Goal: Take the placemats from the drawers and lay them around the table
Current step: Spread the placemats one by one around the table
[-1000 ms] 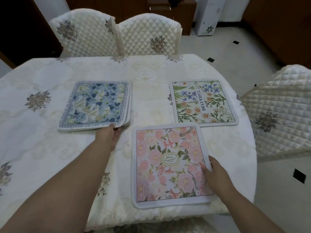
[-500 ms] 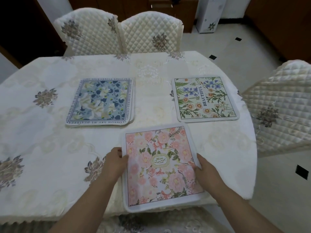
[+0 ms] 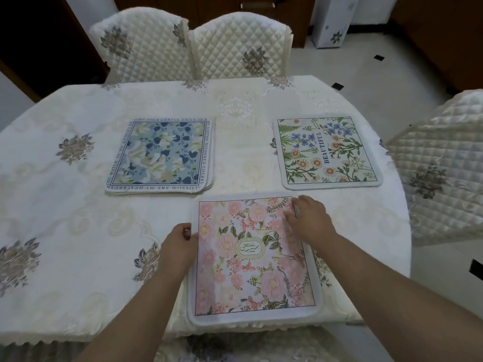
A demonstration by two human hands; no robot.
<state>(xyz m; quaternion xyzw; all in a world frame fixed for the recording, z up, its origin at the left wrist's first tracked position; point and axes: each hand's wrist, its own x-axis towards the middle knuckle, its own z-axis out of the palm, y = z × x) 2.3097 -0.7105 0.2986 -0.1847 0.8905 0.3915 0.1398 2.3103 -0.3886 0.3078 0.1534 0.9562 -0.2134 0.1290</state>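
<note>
Now I am settling the pink placemat [image 3: 254,257] at the near edge of the table [image 3: 78,205], my left hand [image 3: 180,246] pinching its left border and my right hand [image 3: 309,220] lying flat on top, and next I should probably take one from the blue stack [image 3: 160,154].

home dining room | clothed table [image 3: 78,205] | quilted chairs [image 3: 240,45] | tiled floor [image 3: 366,82] | wooden cabinets [image 3: 444,35]

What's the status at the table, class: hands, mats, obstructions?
Left hand pinches pink placemat edge. Right hand rests on it. Blue stack, green placemat laid flat. Nothing obstructing.
</note>
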